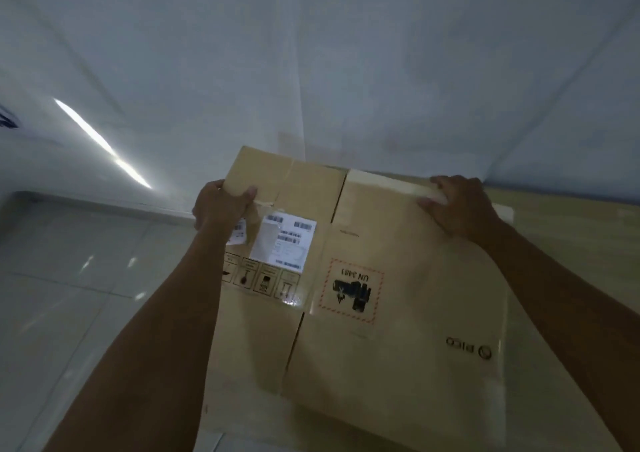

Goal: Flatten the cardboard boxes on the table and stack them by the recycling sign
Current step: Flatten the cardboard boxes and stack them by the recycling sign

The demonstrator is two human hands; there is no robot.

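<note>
A flattened brown cardboard box [398, 296] fills the lower middle of the head view, held out in front of me. It carries a white shipping label, a red-bordered UN 3481 sticker and a PICO logo, all upside down. My left hand [221, 206] grips its far left edge, thumb on top. At the far right corner my right hand [460, 206] is closed over the upper edge. More flat cardboard [242, 417] shows beneath it at the bottom.
A white wall [311, 53] rises straight ahead, meeting a pale tiled floor [69, 296] on the left. A light wooden surface [588, 230] lies to the right behind the box. A blue mark [7, 119] shows at the far left edge.
</note>
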